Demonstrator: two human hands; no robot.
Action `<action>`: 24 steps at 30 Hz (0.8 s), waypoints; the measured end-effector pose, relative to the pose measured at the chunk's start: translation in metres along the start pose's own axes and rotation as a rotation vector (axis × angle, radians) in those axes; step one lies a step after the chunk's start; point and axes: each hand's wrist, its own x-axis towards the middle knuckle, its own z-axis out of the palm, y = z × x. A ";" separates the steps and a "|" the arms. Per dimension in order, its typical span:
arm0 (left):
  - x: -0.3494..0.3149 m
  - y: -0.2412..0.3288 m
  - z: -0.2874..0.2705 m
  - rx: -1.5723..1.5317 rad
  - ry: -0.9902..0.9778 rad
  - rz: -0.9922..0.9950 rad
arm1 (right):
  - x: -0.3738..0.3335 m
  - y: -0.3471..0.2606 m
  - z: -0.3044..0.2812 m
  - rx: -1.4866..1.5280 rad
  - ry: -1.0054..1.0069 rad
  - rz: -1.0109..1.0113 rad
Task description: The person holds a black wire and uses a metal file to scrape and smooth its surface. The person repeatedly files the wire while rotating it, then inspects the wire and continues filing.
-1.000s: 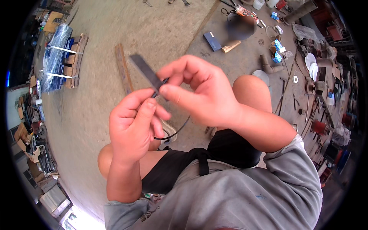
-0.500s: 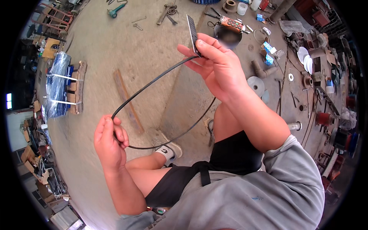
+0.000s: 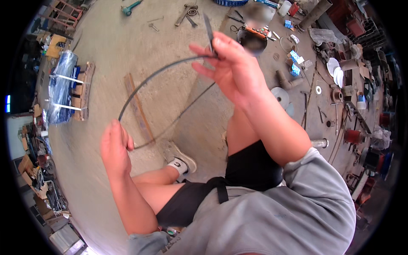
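A thin black cable [image 3: 146, 79] bows between my two hands, and its other length hangs in a slack loop below. My left hand [image 3: 115, 148] is closed around the cable, thumb up, at the left. Higher and farther right, my right hand [image 3: 238, 70] pinches a thin dark knife blade [image 3: 208, 30] between thumb and forefinger, its tip pointing up and away. The cable's upper part meets this hand at the blade's base, where fingers hide the contact. The other right fingers are spread. Motion blurs both hands slightly.
On the floor ahead lie a rusty flat bar [image 3: 138, 110] and a teal power tool [image 3: 131, 7]. To the right are an orange remote control [image 3: 258, 31], a black bowl [image 3: 251, 43], a pipe elbow [image 3: 289, 80] and a grey disc [image 3: 278, 97]. A wrapped bundle [image 3: 62, 91] stands left.
Both hands have risen slightly and shifted left. The blade has turned from showing its flat face to nearly edge-on. The lower cable length now runs higher and straighter.
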 end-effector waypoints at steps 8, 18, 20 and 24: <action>0.040 0.052 -0.006 -0.234 0.168 0.097 | 0.048 0.002 0.002 0.102 0.043 0.087; 0.153 0.051 -0.008 -0.612 0.222 -0.014 | 0.048 0.063 -0.023 0.021 -0.194 0.276; 0.175 0.040 -0.010 -0.672 0.197 -0.129 | 0.047 0.065 -0.031 -0.134 -0.039 0.292; 0.199 0.034 -0.006 -0.741 0.099 -0.330 | 0.033 0.100 -0.032 -0.459 0.402 0.215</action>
